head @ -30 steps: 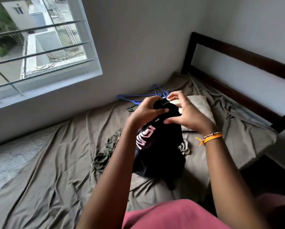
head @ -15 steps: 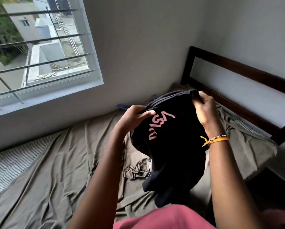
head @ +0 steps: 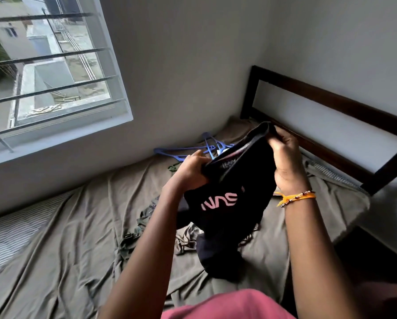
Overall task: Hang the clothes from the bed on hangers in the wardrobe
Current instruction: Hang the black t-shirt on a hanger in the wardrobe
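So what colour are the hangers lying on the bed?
Blue; the hangers show best in the head view.

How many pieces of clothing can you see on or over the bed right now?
2, maybe more. A black T-shirt with pink lettering is held up by the left hand and right hand. A crumpled green garment lies on the sheet beneath; more may be hidden under the shirt.

Both bare forearms reach forward from the lower edge of the view, raised in front of the chest. The left hand [head: 190, 170] is closed, its fingers [head: 198, 157] curled round a bunched fold of the dark navy cotton T-shirt with pink lettering [head: 229, 194]. The right hand [head: 285, 157] sits higher and a little further out, palm turned inward, fingers pinching the garment's upper edge. A thin orange thread bracelet with small beads [head: 296, 197] circles the right wrist.
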The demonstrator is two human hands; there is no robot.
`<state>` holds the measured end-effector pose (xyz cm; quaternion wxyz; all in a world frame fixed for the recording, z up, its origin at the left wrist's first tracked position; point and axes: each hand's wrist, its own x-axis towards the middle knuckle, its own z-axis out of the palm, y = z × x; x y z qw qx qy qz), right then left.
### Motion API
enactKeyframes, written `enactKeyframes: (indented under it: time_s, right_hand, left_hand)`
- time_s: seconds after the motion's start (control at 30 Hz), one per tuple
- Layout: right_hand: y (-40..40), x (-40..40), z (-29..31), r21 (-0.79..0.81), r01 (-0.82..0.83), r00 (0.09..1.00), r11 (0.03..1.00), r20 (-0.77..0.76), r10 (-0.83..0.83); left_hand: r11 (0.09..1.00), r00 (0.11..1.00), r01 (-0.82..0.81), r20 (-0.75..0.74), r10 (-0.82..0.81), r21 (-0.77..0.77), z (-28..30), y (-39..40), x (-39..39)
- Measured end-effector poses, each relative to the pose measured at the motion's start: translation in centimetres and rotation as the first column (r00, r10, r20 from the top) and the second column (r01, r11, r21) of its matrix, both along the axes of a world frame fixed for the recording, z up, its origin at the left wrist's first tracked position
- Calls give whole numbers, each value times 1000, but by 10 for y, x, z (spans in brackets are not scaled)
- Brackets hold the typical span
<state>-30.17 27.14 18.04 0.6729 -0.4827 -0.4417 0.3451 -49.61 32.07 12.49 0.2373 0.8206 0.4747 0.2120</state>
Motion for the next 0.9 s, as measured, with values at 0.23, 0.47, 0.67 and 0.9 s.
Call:
enactKeyframes:
  time_s: [0.23,0.47,0.67,0.9]
  right_hand:
    - [-6,12,-4,-74,-108,948,991,-309,80]
    - [1,22,-41,-272,42,953,961,301,44]
    - [4,47,-49,-483,-137,890,865,323,321]
    - [35,52,-52,-394,-419,908,818,-210,363]
  left_hand:
    - [742,758,-624,43,651,-244,-13,-4,-16]
    - [519,388,-169,428,816,-838,-2,-4,-18]
    - [509,430,-236,381,819,-828,29,0,-34]
    - [435,378,-82,375,846,-897,26,27,-32]
